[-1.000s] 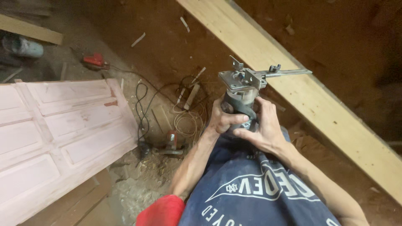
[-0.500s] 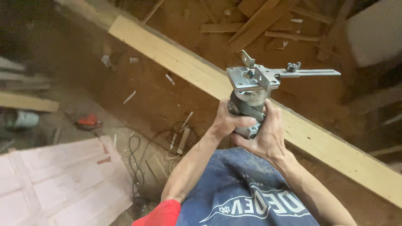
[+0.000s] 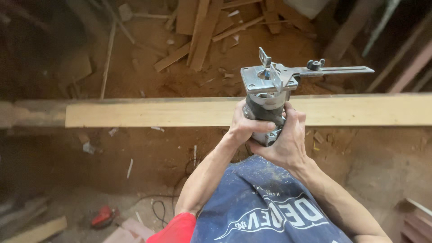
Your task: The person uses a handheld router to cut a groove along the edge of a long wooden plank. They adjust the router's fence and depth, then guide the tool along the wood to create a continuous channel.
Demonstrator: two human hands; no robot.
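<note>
No packages, signs or screens show anywhere on this sawdust floor. The nearest thing to a label is the white print on the person's blue shirt (image 3: pixel 270 216) — curved lettering around an emblem, low in the view. The grey tool (image 3: pixel 265 118) may carry a sticker — too hidden to tell.

The long pale plank (image 3: pixel 180 112), slanting across the view a second ago, now lies level from side to side behind the trim router (image 3: pixel 268 96). The pink panelled door is gone from view; a heap of wood offcuts (image 3: pixel 202 27) shows at the top instead. The red tool (image 3: pixel 102 217) sits lower left now.
</note>
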